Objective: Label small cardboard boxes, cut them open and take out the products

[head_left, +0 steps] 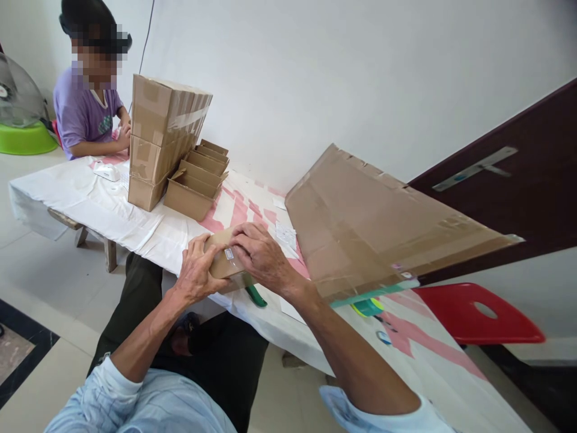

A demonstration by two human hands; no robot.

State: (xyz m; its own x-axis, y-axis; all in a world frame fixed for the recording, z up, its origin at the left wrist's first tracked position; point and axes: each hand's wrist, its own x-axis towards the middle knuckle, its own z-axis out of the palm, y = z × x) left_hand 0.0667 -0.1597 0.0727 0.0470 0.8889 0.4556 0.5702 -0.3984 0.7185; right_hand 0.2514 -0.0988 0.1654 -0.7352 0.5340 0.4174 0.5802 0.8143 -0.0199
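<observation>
A small brown cardboard box (219, 264) is between my two hands at the near edge of the table. My left hand (197, 269) grips its left side, with the thumb along the near side and the fingers over the top. On the right, my right hand (259, 255) has its fingers bent and pressed together against the top and right edge. Between the hands, a small white label (229, 254) and a shiny strip like clear tape show on the box. Just below it, a green handle (256, 296) sticks out; the rest of that tool is hidden.
Stacked closed cartons (151, 129) and several open boxes (192, 195) stand at the left. A large cardboard sheet (360, 222) leans at the right, beside a green-yellow tape roll (367, 307) and a red stool (482, 316). Another person (85, 123) sits at the far left end.
</observation>
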